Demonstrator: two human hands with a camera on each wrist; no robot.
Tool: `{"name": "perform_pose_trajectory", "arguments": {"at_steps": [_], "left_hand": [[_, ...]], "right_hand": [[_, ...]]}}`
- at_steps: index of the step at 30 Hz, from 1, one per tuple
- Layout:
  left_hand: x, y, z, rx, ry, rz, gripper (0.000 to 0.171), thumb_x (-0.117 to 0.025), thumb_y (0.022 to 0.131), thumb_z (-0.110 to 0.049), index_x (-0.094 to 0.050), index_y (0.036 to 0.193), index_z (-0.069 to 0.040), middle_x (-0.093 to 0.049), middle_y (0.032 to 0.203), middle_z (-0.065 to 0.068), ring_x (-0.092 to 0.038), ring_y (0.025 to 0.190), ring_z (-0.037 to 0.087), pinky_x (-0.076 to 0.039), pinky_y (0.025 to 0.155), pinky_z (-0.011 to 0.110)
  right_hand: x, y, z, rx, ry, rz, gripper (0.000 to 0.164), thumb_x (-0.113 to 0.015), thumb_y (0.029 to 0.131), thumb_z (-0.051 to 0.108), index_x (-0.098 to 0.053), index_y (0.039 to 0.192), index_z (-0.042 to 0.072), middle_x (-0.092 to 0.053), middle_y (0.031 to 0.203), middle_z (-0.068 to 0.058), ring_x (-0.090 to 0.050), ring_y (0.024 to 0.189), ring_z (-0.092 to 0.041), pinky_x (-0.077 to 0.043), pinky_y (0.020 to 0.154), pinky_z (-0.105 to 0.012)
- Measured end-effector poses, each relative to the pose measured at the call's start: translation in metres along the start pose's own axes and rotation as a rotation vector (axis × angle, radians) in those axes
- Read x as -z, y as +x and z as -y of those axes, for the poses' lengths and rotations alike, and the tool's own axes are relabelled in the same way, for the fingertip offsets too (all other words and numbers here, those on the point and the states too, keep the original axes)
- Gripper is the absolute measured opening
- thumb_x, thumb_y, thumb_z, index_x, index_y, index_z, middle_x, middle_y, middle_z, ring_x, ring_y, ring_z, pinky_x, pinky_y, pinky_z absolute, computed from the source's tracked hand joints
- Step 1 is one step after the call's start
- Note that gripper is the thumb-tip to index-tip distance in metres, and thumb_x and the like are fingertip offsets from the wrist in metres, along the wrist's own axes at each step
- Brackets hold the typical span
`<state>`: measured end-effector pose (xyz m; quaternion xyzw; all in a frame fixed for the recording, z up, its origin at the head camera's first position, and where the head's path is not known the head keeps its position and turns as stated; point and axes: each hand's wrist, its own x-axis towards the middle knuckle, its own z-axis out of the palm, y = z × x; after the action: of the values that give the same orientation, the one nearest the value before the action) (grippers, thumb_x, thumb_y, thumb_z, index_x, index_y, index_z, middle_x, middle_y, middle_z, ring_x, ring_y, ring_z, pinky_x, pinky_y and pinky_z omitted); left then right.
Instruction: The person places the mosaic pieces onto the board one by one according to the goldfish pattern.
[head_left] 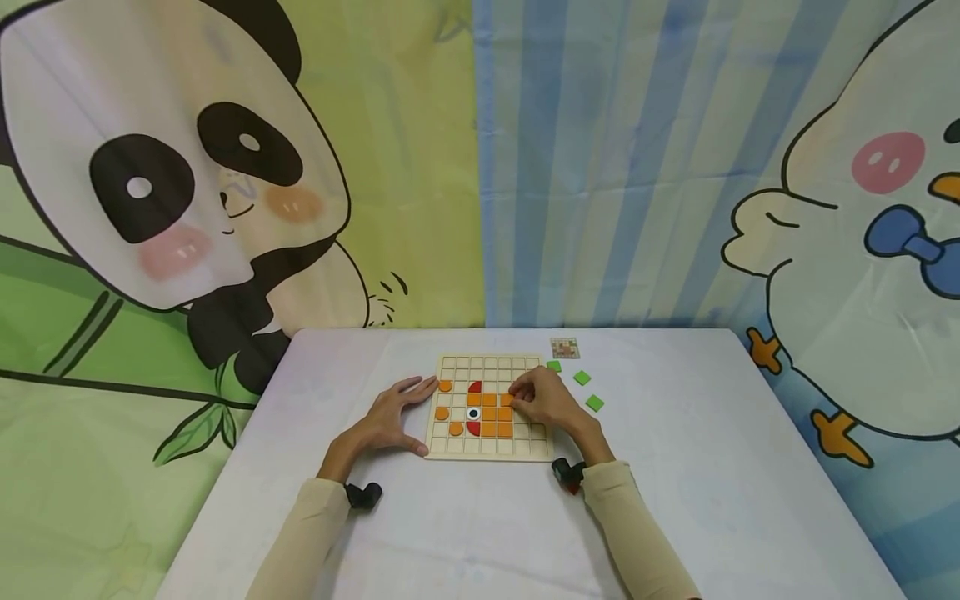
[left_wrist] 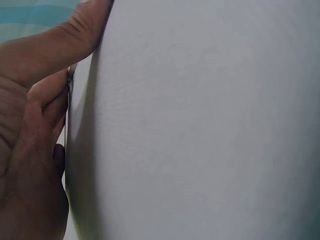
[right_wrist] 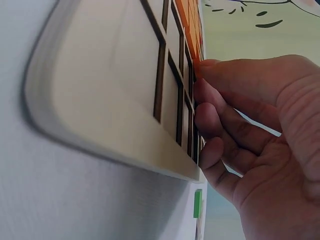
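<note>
A pale wooden grid board (head_left: pixel 487 451) lies on the table in the head view. Round orange pieces (head_left: pixel 442 413), red pieces (head_left: pixel 473 428), a black-and-white eye piece (head_left: pixel 473 413) and a block of orange square tiles (head_left: pixel 489 414) sit in its cells. My right hand (head_left: pixel 545 400) bends over the board, thumb and fingertips pinching an orange square tile (right_wrist: pixel 196 66) at the block's right side. At the board's left edge my left hand (head_left: pixel 390 417) is spread, its fingers at the upper left and its thumb near the lower left corner.
Green square tiles (head_left: pixel 582 377) lie on the table right of the board, one close by its upper right edge. A small picture card (head_left: pixel 565 348) sits near the table's back edge. Curtains with a printed panda (head_left: pixel 247 208) and a bird hang behind the white table (head_left: pixel 675 417).
</note>
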<state>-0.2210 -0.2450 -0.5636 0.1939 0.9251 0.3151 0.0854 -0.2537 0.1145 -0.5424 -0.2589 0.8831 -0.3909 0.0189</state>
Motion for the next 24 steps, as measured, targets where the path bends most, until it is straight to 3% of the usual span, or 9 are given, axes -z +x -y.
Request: {"name": "perform_pose_trajectory", "arguments": {"at_steps": [16, 24], "left_hand": [[0.0001, -0.0002, 0.0006, 0.016, 0.009, 0.007, 0.130, -0.107, 0.062, -0.044, -0.038, 0.171, -0.024, -0.034, 0.181, 0.001, -0.020, 0.169, 0.042, -0.022, 0.126, 0.082], [0.0012, 0.0010, -0.0002, 0.015, 0.015, 0.008, 0.131, -0.106, 0.062, -0.045, -0.036, 0.172, -0.025, -0.033, 0.181, 0.003, -0.020, 0.169, 0.044, -0.021, 0.126, 0.082]], "right_hand": [[-0.0060, 0.0057, 0.0008, -0.015, -0.006, 0.013, 0.010, -0.084, 0.092, 0.003, -0.085, 0.102, 0.000, -0.078, 0.082, -0.005, -0.064, 0.069, -0.008, -0.055, 0.064, -0.022], [0.0030, 0.0027, 0.0029, -0.048, 0.013, 0.027, 0.019, -0.085, 0.094, 0.008, -0.085, 0.111, 0.000, -0.083, 0.098, -0.007, -0.069, 0.080, -0.010, -0.060, 0.076, -0.025]]}}
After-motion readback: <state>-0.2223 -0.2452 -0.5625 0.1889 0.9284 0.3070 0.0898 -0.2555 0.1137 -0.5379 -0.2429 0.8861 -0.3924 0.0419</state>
